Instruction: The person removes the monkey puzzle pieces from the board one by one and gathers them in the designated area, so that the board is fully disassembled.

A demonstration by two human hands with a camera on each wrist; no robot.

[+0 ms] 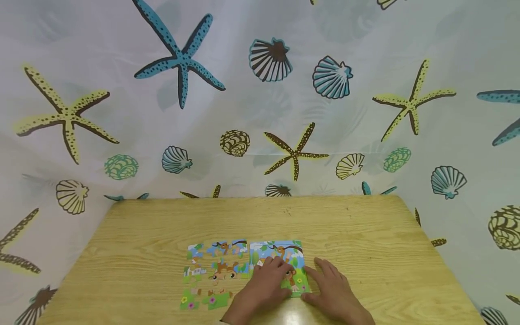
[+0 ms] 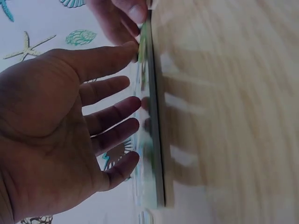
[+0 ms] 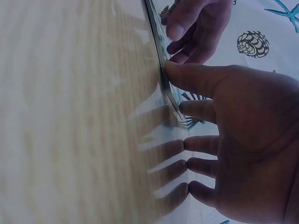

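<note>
A square picture puzzle board (image 1: pixel 299 262) with a monkey, a branch and green grass lies flat on the table. My left hand (image 1: pixel 266 282) reaches over its left half, covering part of the picture. In the left wrist view its loosely bent fingers meet the board's face, above the dark edge (image 2: pixel 157 140). My right hand (image 1: pixel 335 289) lies along the board's right side, thumb at the lower right corner. In the right wrist view the right thumb (image 3: pixel 191 77) touches the board's edge, and the spread fingers rest on the tabletop.
Left of the board lie several jigsaw pieces (image 1: pixel 223 273) in loose rows, showing a monkey's face, a house and flowers. The wooden table (image 1: pixel 154 225) extends around them. A white cloth (image 1: pixel 227 104) printed with starfish and shells hangs behind the table and at both sides.
</note>
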